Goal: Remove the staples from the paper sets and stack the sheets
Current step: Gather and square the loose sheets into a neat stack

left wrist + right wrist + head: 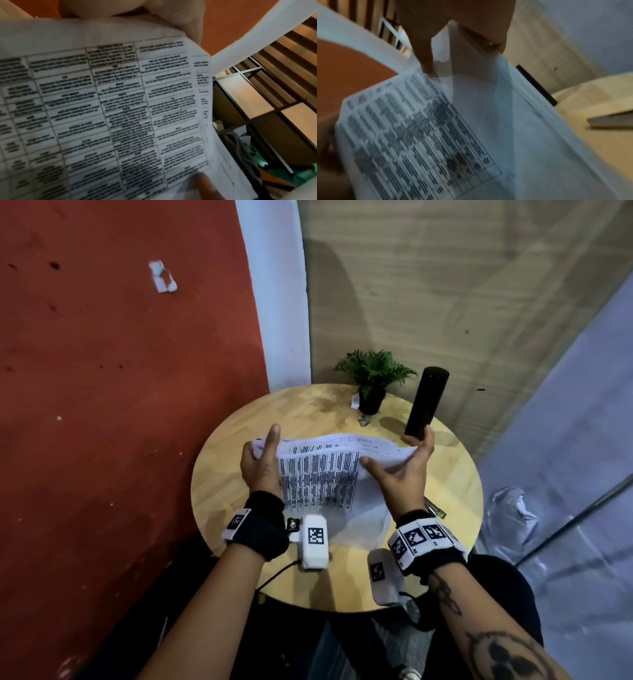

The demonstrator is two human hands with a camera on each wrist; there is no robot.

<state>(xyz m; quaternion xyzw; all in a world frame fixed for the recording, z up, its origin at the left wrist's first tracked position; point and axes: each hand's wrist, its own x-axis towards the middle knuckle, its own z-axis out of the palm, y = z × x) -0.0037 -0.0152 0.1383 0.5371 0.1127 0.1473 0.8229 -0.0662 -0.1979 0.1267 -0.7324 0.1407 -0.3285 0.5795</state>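
A bundle of printed sheets with dense tables is held just above the round wooden table. My left hand grips its left edge, forefinger pointing away. My right hand pinches the right edge, thumb on top and fingers underneath. The far edges of the sheets fan out unevenly. The left wrist view is filled by the printed page, blurred. In the right wrist view my thumb presses on the sheets, and fingers show through the thin paper. No staple is visible.
A small potted plant and a tall black cylinder stand at the table's far side. A small metal piece lies near the pot. A dark flat tool lies by my right wrist. A red wall is on the left.
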